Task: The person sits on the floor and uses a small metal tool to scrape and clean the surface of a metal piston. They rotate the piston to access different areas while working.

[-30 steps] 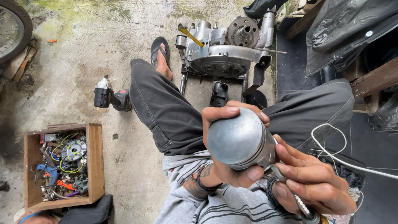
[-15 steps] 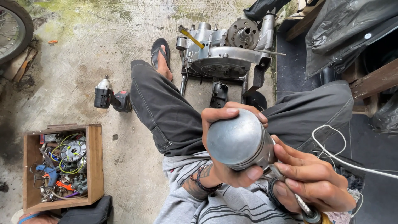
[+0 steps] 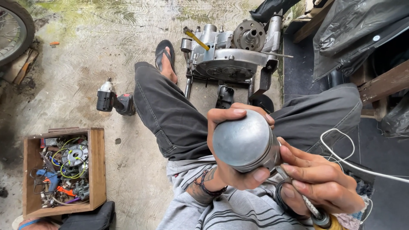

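My left hand (image 3: pixel 226 170) is wrapped around a round grey metal piston (image 3: pixel 245 140), its domed crown facing the camera, held over my lap. My right hand (image 3: pixel 321 183) sits just right of it and grips a thin metal tool (image 3: pixel 309 204) whose tip touches the piston's side near the ring grooves. A dark piston ring (image 3: pixel 279 196) hangs by the right fingers. Beyond my knees a grey engine block (image 3: pixel 232 51) rests on a small stand on the floor.
A wooden box (image 3: pixel 96 166) of wires and small parts stands at the left. A cordless impact wrench (image 3: pixel 113 100) lies on the concrete. A wheel (image 3: pixel 12 30) is at the top left. A white cable (image 3: pixel 349 159) crosses my right thigh; dark covered items fill the right.
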